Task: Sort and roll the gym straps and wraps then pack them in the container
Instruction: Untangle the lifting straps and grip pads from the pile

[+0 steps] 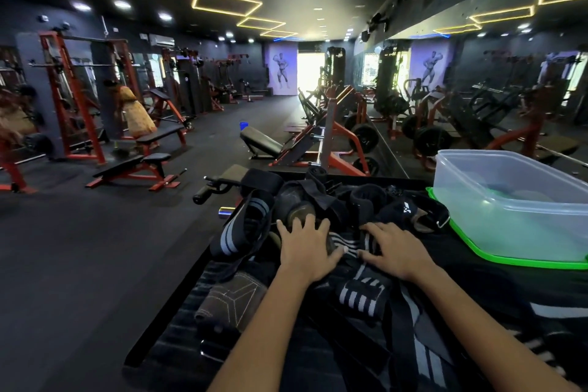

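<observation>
While both hands press flat, fingers spread, the left hand (305, 247) and right hand (393, 250) cover the striped wrap (350, 247). The container (509, 200) sits at two o'clock. Risk: tangled straps (318, 200) could drag out together.

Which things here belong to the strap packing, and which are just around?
Job: pile of straps and wraps, striped wrap under both hands, clear container, green lid.
Around: weight benches, blue bottle.
</observation>
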